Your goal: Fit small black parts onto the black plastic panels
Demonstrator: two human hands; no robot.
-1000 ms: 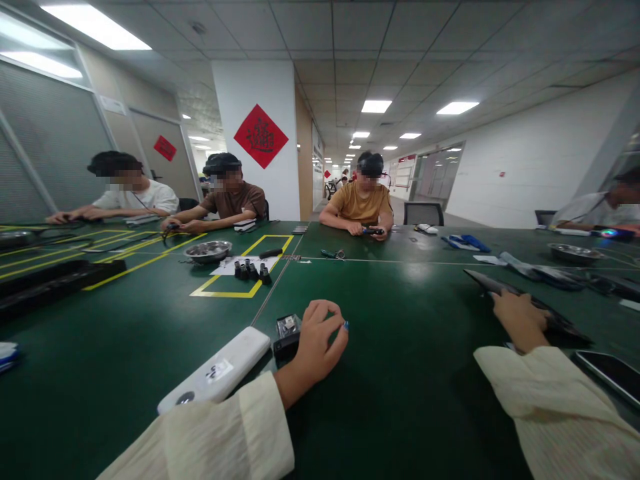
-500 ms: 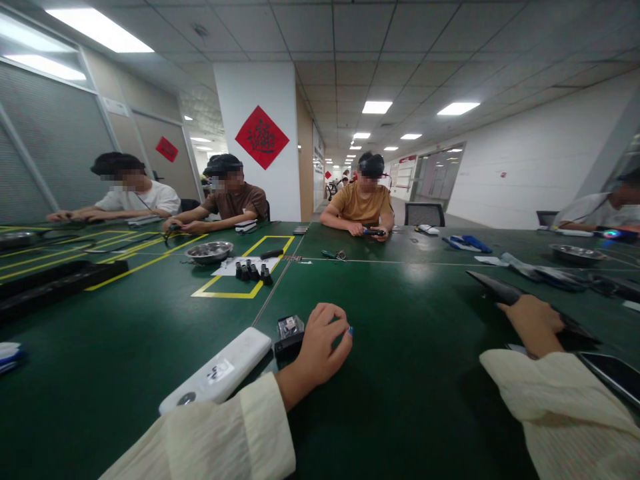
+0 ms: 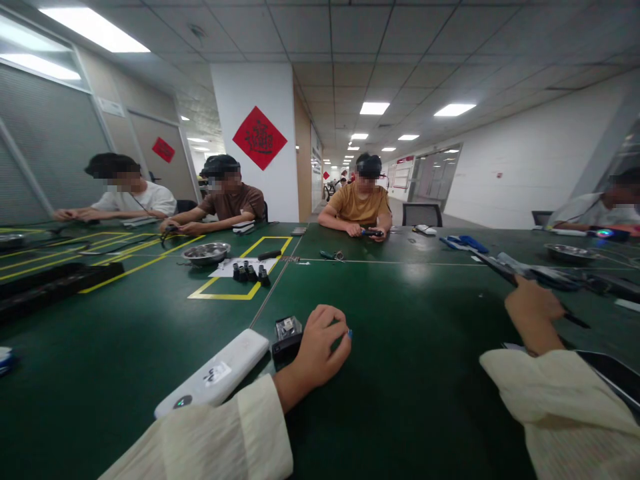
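Observation:
My left hand [image 3: 323, 347] rests low over the green table [image 3: 400, 400], fingers curled together round a small blue thing [image 3: 350, 334] that barely shows at the fingertips. Just left of it lie a black device with a clear top [image 3: 287, 337] and a white power bank [image 3: 215, 373] with a label and a green light. At the right, my right hand [image 3: 535, 307] grips a dark flat object [image 3: 493, 267], seen nearly edge-on and tilted. Below that hand a phone [image 3: 613, 377] lies partly behind the cream sleeve.
Beyond my left hand are black cylinders [image 3: 250, 273] on white paper, a metal bowl [image 3: 206, 253], and pliers [image 3: 333, 255]. Another bowl [image 3: 573, 253] and blue gloves [image 3: 465, 243] lie at the right. Several people sit around the table; a black tray [image 3: 60, 283] is at the left.
My right hand has turned the dark flat object so that it shows narrower, and has risen slightly. My left hand has hardly moved.

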